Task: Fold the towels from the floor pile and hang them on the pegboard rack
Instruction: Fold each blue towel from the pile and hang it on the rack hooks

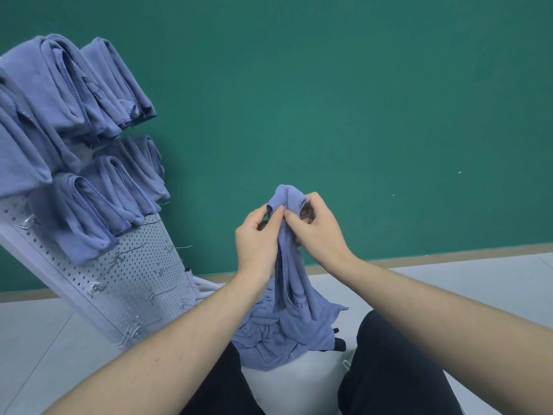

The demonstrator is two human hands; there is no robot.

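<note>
A blue towel (291, 274) hangs bunched from both hands above the floor pile of blue towels (269, 339). My left hand (257, 238) pinches its upper edge from the left. Right beside it, my right hand (317, 229) pinches the same top edge, fingers curled into the cloth. The towel's lower part drapes down onto the pile between my knees. At the left stands a tilted white pegboard rack (143, 274). Several folded blue towels (74, 121) hang on its upper pegs.
Bare metal hooks (95, 287) stick out of the lower pegboard. A green wall (329, 100) fills the background above a light tiled floor (478, 280). My dark trouser legs (398, 369) flank the pile.
</note>
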